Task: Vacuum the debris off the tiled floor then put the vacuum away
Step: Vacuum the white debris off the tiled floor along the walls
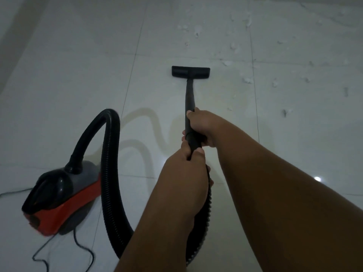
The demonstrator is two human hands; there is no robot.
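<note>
Both hands are wrapped around the black wand (190, 99): the right hand (202, 127) grips it higher up the tube, the left hand (184, 169) closes on its near end where the ribbed hose (110, 173) joins. The floor nozzle (191, 71) sits flat on the tiled floor (78, 75), on a bare patch, with the white debris (247, 80) lying beyond it and off to the right, near but not yet under the head. The red and black vacuum (59, 201) stands to the left, its thin cord (82, 246) trailing in loose loops beside it. From here, I'd judge the main risk is the hose: it arches tall and curls back under the arms, so a long push toward the scraps could tug the canister over or drag it onto the cord. A quick stroke might also scatter the lighter flakes. By count: one vacuum, one hose, one wand, one nozzle, two hands; the scraps are many, perhaps two dozen, though the dim light blurs the smaller ones.
</note>
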